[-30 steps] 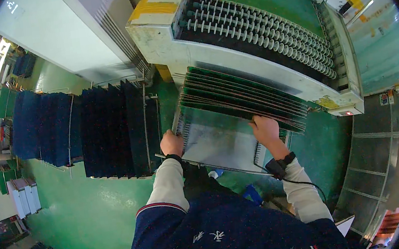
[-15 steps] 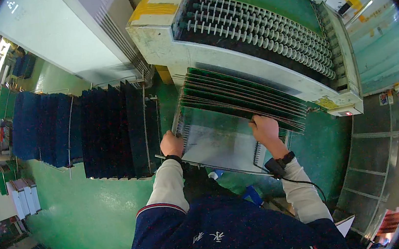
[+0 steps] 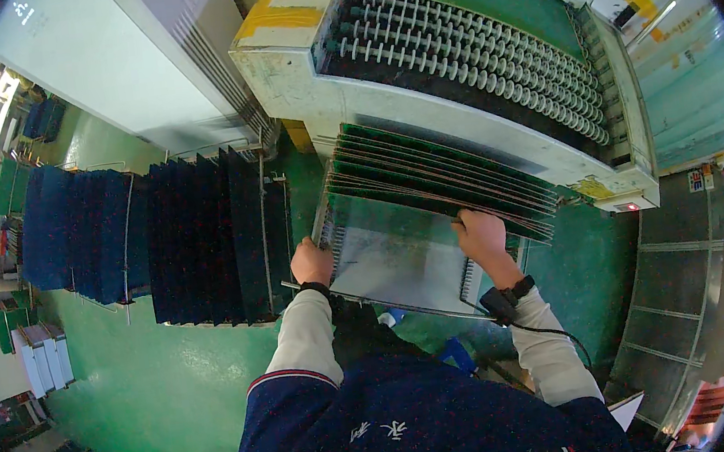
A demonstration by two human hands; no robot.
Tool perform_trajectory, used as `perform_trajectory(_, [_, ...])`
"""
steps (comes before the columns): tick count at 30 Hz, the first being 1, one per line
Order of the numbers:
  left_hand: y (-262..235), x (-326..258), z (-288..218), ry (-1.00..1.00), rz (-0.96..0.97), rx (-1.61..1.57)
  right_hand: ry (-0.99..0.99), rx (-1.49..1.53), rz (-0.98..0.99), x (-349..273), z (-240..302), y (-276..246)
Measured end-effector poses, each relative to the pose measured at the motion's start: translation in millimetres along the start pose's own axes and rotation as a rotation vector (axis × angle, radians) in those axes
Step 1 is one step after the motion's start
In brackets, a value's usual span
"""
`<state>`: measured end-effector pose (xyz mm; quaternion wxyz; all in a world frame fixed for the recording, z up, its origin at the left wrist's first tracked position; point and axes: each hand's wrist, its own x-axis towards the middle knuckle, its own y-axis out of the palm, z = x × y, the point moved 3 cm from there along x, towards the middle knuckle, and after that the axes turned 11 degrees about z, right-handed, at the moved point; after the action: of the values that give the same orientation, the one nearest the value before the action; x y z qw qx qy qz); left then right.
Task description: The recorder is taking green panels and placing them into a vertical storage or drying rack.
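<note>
The left hand (image 3: 312,261) is curled tight around the near left side of a metal rack (image 3: 337,238), likely to steady it. The right hand (image 3: 481,235) is clenched at the near edge of a row of green boards (image 3: 437,175), seemingly pinching the front one; the fingertips are hidden, so I cannot tell how many it grips. The boards stand on edge in the rack, in front of the person, tilted and fanned apart; the coils along the rack's sides probably keep their faces from rubbing. A pale, shiny patch shows between the coils, and whether it is the rack's floor or a board's face is unclear.

Just beyond, a machine with rows of white rollers (image 3: 469,66) blocks the far side. Racked dark blue boards (image 3: 193,236) crowd the left, with a large white cabinet (image 3: 121,66) behind them. A grey metal panel (image 3: 666,307) stands well to the right. A cable (image 3: 553,331) hangs from the black device (image 3: 500,304) at the right wrist and might snag.
</note>
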<state>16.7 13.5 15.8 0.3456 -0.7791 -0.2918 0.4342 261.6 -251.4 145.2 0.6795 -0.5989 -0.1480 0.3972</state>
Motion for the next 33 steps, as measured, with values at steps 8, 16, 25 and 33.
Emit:
perform_trajectory(8, [0.0,-1.7,-1.9,-0.021,-0.002,-0.010,0.007,-0.014,0.007,0.7,-0.1,0.8])
perform_trajectory(16, [2.2,1.8,1.0,-0.018,0.002,0.019,0.007,0.001,0.005,-0.4,1.8,-2.6])
perform_trajectory(25, [2.2,0.9,0.5,-0.009,-0.012,0.002,0.045,-0.030,0.044,1.4,-0.1,0.1])
perform_trajectory(33, [1.3,-0.5,-0.8,-0.005,-0.016,-0.008,0.040,-0.050,0.023,0.5,2.3,-2.4])
